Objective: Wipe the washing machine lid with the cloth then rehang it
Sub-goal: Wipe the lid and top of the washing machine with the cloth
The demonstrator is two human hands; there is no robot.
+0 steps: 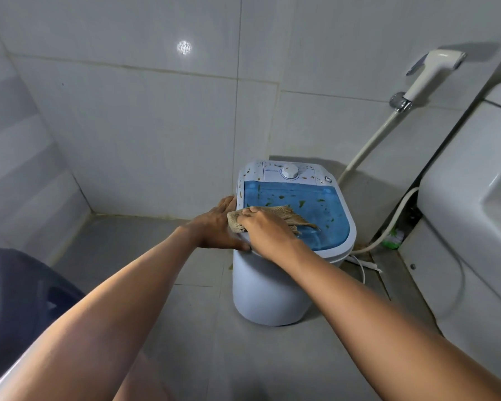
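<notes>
Right grip (265, 227) clamped on cloth (284, 215) atop blue lid (324, 209); left grip (217, 224) spread flat on washing machine (269, 287) edge; logo unreadable.

Grey tiled floor (185, 250). Small white washing machine (268, 296) standing far centre-right near wall; white cable (362, 263) lying just right of its base.

right hand (265, 227) presses tan cloth (284, 217) on blue lid (310, 209); left hand (217, 224) steadies the washer's side.
</notes>
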